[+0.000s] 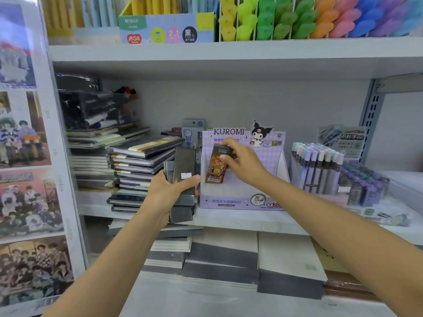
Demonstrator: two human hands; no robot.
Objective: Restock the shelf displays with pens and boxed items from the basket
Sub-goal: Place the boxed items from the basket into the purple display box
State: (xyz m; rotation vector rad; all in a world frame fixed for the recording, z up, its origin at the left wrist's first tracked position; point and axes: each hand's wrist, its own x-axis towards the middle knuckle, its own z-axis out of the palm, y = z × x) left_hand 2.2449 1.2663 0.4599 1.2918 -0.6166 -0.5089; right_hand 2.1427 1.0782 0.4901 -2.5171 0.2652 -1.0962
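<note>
At frame centre, the right hand pinches a small orange-and-black printed box over the open lilac Kuromi cardboard display tray. Just left, the left hand grips a stack of slim glossy black boxes, fingers curled round it.

The dark boxes you hold are glossy and mirror-smooth, catching the light. Your small orange box looks like shiny printed card, while the lilac display carton is matt cardboard.

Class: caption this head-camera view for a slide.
Right hand holds a small orange-brown box at the lilac Kuromi display carton; left hand grips dark slim boxes.
</note>
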